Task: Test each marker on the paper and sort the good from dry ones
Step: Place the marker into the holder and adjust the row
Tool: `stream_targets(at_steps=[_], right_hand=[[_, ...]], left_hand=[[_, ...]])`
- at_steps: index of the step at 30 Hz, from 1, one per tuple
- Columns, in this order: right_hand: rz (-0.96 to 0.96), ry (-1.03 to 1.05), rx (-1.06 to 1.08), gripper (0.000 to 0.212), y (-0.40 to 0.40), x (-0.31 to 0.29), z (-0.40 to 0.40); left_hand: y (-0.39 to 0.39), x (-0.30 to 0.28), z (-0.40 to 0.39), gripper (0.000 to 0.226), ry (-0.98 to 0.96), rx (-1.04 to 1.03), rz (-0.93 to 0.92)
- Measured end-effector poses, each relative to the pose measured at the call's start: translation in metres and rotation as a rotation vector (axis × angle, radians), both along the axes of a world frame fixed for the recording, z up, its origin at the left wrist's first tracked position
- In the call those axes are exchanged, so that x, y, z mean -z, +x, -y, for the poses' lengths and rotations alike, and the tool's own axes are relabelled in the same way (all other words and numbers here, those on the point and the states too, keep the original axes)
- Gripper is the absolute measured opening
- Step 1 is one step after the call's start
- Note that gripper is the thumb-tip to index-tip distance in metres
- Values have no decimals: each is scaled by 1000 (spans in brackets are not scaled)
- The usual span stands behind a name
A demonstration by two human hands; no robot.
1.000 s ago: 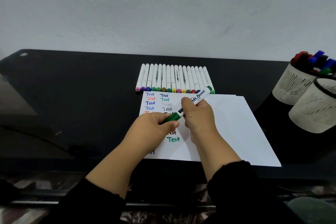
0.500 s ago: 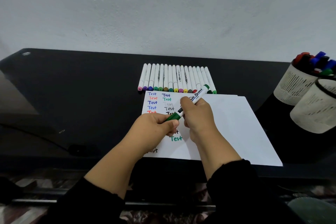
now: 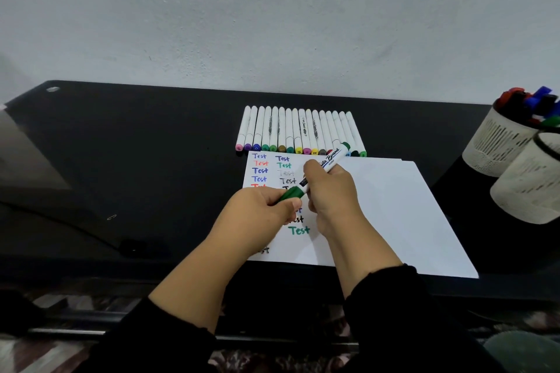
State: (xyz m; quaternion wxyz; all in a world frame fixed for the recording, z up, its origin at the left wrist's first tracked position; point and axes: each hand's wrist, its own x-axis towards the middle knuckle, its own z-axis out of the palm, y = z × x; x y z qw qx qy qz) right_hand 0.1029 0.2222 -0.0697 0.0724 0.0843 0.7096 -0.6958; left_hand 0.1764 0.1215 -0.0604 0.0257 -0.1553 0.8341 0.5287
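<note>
Gripping white marker (image 3: 328,162) barrel, right hand (image 3: 330,191), left hand (image 3: 260,209) pinching its green cap (image 3: 291,193), seemingly seated.

Both forearms reach forward in black sleeves. The left hand (image 3: 260,211) and the right hand (image 3: 331,194) meet, fingers curled, each gripping something.

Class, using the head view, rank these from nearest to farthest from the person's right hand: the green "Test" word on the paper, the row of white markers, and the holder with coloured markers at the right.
1. Green "Test" word: just below the right hand, on the paper.
2. Row of white markers: beyond the paper's far edge.
3. Holder with coloured markers: far right of the table.
</note>
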Motion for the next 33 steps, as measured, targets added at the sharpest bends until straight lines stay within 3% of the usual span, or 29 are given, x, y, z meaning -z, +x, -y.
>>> stream_targets(at_steps=[3, 6, 15, 26, 33], right_hand=[[38, 38, 160, 21, -17, -4, -22], [59, -79, 170, 19, -21, -4, -30], [14, -150, 130, 18, -2, -2, -32], [-135, 61, 23, 29, 29, 6, -44], [-240, 229, -60, 37, 39, 14, -40]], left_hand=[[12, 4, 1, 29, -203, -4, -30], [14, 6, 6, 33, -161, -47, -35], [0, 11, 9, 35, -106, -123, -71], [7, 15, 12, 34, 8, -141, -103], [13, 16, 8, 34, -18, -129, -119]])
